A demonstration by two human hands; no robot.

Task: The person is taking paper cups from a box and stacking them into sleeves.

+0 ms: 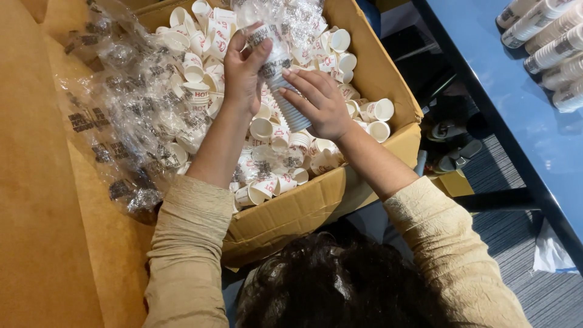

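Note:
A stack of small white paper cups (290, 108), partly inside a clear plastic sleeve (280, 24), is held over an open cardboard box (316, 203). My left hand (244, 73) grips the sleeve at the top end of the stack. My right hand (319, 103) holds the stack's lower, bare part, fingers wrapped across it. The box is filled with several loose white paper cups (267, 176) with red print, lying every way.
Crumpled clear plastic wrapping (130, 115) drapes over the box's left edge. More sleeved cup stacks (549, 45) lie on a blue table (516, 115) at right. Dark shoes (452, 143) rest on the grey carpet below. A brown surface (36, 212) fills the left.

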